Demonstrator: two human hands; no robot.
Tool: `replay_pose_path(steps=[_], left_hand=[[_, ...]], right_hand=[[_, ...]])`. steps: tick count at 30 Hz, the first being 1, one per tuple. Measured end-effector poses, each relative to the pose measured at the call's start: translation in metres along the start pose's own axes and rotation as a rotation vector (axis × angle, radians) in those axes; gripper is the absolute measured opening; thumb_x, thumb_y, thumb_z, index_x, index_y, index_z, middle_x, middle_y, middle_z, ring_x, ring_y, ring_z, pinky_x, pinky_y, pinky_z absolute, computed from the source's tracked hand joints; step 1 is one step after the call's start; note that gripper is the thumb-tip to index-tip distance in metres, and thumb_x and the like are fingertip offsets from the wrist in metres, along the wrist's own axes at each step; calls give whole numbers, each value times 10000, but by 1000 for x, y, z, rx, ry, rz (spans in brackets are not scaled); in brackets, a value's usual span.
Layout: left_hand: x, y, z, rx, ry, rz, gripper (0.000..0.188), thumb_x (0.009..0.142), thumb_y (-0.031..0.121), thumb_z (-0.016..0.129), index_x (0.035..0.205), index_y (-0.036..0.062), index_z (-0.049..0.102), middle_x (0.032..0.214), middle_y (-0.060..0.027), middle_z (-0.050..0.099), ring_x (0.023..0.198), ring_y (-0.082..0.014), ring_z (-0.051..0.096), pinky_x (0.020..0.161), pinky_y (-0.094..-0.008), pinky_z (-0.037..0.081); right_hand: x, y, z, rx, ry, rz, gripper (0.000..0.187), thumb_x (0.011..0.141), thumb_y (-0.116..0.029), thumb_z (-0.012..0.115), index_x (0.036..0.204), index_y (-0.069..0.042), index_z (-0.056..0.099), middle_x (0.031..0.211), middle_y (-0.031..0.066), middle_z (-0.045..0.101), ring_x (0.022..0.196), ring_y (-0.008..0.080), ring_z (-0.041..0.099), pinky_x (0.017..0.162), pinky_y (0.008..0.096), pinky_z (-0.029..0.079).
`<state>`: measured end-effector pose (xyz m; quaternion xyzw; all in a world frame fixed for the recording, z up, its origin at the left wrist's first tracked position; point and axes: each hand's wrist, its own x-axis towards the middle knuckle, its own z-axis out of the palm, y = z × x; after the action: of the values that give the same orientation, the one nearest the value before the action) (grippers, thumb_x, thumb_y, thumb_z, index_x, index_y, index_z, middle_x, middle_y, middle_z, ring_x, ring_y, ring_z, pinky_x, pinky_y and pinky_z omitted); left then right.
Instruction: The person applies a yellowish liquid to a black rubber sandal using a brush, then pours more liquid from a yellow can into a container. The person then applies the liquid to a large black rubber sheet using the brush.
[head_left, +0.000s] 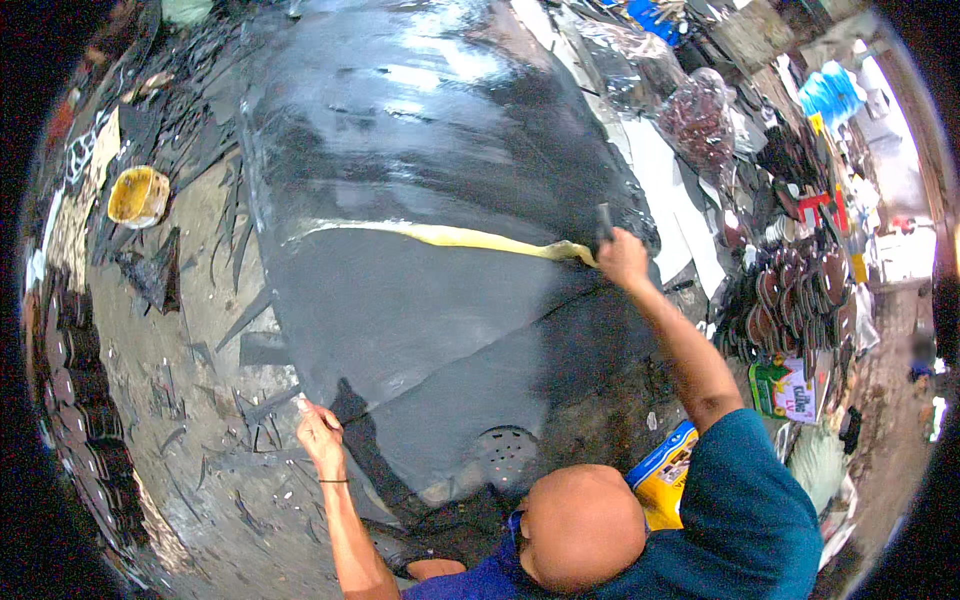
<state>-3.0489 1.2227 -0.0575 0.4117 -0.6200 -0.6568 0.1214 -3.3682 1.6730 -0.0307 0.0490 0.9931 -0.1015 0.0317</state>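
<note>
A large black sheet [430,310] lies spread in front of me. Its far part is wet and glossy, the near part matt. Across it runs a ridge of yellow glue [460,237], thinning to whitish at the left. My right hand [624,258], at the ridge's right end, is closed around a dark, flat spreader [604,220] whose lower part is hidden by the fingers. At the sheet's near left edge my left hand [320,432] is closed, thumb and fingers pinching the edge. A fold or seam crosses the sheet's near part diagonally.
A tub with yellow glue [138,197] stands at the left among black offcuts [160,270]. Dark sole-shaped pieces [790,305] are stacked at the right, near white sheets [665,190] and plastic bags [697,120]. A yellow-and-blue package [665,480] lies near my right arm.
</note>
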Motion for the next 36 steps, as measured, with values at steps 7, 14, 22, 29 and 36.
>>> replay_pose_path(steps=[7,14,22,29,36], left_hand=[[-14,7,-16,368,-45,157,367,1014,326,523,786,41,563,666,-5,508,605,-104,436,584,-296,395],[-48,9,4,347,188,5,217,903,236,706,876,27,653,537,-46,529,482,-119,503,487,-304,426],[-65,-2,-15,371,322,44,354,887,242,721,681,16,542,500,-26,460,469,-84,385,457,-287,343],[-53,22,15,316,199,-121,254,959,257,627,839,33,630,502,-37,536,434,-114,529,441,-288,423],[-54,14,-2,627,63,10,377,986,303,567,749,19,641,538,-83,558,505,-151,563,502,-329,425]], right_hand=[[-2,-270,63,128,-211,-332,272,826,-227,595,1018,-50,668,966,236,681,922,442,649,825,535,510],[-2,-454,100,-103,-256,-1011,329,856,-215,564,1173,-185,644,989,161,703,884,378,682,721,503,550],[-118,-407,99,92,-753,-1936,489,731,-62,614,1212,-145,647,1163,65,675,1084,255,635,922,437,494],[18,-435,94,-410,-388,-1882,373,829,-79,530,1148,-226,658,1112,-35,637,1071,217,543,987,444,372],[85,-201,30,-356,-530,-1832,432,794,-77,618,1194,-240,625,1172,-68,620,1155,161,510,1121,446,256]])
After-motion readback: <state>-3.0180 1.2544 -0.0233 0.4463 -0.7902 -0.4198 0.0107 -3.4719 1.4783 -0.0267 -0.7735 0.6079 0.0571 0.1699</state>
